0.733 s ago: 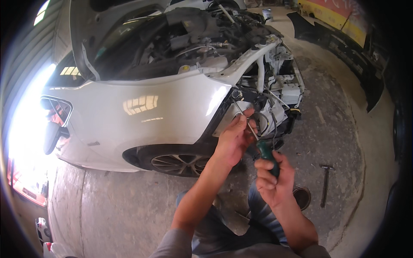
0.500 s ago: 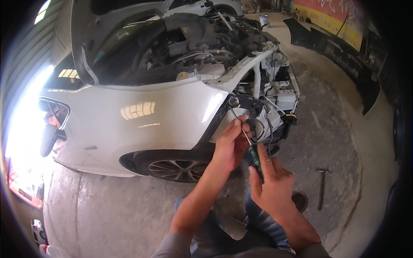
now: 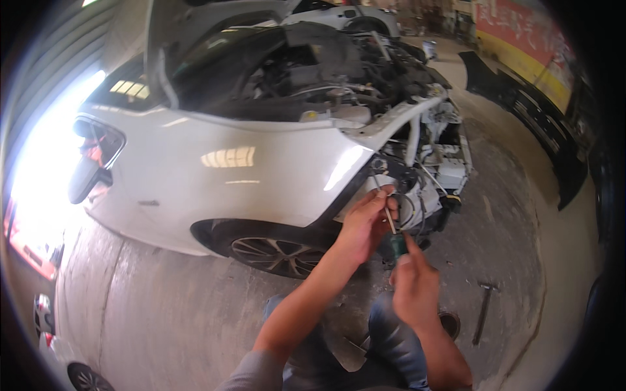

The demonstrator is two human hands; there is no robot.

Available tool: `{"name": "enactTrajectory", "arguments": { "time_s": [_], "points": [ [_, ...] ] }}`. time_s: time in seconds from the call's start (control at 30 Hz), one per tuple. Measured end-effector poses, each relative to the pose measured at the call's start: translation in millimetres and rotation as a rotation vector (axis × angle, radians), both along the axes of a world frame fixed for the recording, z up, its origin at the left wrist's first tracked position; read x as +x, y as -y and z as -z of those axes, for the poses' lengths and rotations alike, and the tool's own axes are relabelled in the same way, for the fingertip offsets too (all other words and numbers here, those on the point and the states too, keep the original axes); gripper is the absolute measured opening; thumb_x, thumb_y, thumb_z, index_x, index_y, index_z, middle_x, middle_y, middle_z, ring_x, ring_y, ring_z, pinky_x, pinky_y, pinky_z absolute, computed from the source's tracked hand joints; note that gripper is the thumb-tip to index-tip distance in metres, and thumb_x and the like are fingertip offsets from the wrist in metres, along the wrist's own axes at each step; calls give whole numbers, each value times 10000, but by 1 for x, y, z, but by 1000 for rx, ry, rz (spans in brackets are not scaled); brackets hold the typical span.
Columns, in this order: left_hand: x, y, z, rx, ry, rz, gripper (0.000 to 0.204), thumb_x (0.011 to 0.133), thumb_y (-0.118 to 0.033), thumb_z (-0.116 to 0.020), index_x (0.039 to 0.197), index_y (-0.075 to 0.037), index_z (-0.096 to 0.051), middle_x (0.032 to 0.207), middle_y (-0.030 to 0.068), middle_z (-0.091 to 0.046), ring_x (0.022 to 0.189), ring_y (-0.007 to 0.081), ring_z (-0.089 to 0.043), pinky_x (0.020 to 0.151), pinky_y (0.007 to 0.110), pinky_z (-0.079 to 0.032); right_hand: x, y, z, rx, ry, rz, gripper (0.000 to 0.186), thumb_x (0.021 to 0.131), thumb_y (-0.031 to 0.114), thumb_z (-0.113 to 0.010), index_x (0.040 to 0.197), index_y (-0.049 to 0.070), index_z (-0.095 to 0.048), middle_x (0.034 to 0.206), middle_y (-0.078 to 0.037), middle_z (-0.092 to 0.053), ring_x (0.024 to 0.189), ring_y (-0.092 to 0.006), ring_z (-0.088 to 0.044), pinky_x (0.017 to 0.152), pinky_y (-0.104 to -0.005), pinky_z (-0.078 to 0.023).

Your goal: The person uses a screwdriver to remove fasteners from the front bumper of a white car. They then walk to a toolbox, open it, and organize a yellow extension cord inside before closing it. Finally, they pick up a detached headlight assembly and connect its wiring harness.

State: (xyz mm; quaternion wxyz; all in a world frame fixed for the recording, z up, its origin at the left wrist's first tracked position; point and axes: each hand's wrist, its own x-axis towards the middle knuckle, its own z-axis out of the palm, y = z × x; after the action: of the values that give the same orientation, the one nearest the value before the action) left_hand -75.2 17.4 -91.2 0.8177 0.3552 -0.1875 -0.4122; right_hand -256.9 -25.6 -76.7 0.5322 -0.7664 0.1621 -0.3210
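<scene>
My right hand is wrapped round the green handle of a screwdriver. Higher up, the fingers of my left hand are closed about its thin metal shaft. The shaft slants up and left toward the front end of a white car's fender, where the bumper is off. Its tip reaches the dark edge beside the exposed parts; what exactly it touches is too small to tell. Below the fender sits the front wheel, left of my forearms.
A hammer lies on the concrete floor at the right, with a round dark-rimmed object near my right forearm. The engine bay is uncovered. A black bumper rests at the far right, and another white car stands behind.
The whole view has shifted, so the car and my hands appear farther right. My right hand has turned on the handle, its back now more upright. Both hands keep their hold on the screwdriver.
</scene>
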Motion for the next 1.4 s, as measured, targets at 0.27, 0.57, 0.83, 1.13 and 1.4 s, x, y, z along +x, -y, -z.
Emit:
{"name": "enactTrajectory", "arguments": {
  "time_s": [0.27,0.57,0.83,1.13,1.4],
  "points": [
    [-4,6,8,16,12,-37,373,1054,-361,-606,1319,-99,-581,956,-26,-626,854,97,-573,757,271,-464,3,-20,-16,392,-17,-10,573,1087,434,-454,1494,31,-481,829,-87,-646,496,-137,-512,489,-323,-463],
    [-5,6,12,-95,26,77,371,1077,-366,-561,1375,-145,-578,1001,-47,-646,890,89,-573,757,265,-463,-15,22,28,586,-47,-221,627,1097,458,-406,1508,-11,-468,987,-98,-654,566,-123,-533,605,-334,-491],
    [0,10,14,-81,28,67,274,1062,-367,-586,1236,-156,-604,980,-34,-653,824,75,-550,680,246,-423,-12,45,58,644,-110,-42,546,1110,383,-411,1483,-6,-499,959,-127,-603,654,-130,-543,627,-322,-497],
    [7,13,19,-61,56,19,256,1049,-368,-600,1212,-171,-621,965,-44,-654,799,63,-542,672,238,-419,-1,-4,3,-121,-29,70,537,1083,355,-488,1496,13,-494,1028,-148,-648,619,-141,-533,580,-279,-477],
    [-2,0,6,-44,72,36,271,1071,-356,-551,1227,-143,-611,946,-33,-650,785,70,-534,667,249,-437,-6,11,16,685,-35,-145,588,1092,418,-457,1503,-2,-468,914,-95,-604,567,-119,-478,516,-276,-420]
  ]
}}
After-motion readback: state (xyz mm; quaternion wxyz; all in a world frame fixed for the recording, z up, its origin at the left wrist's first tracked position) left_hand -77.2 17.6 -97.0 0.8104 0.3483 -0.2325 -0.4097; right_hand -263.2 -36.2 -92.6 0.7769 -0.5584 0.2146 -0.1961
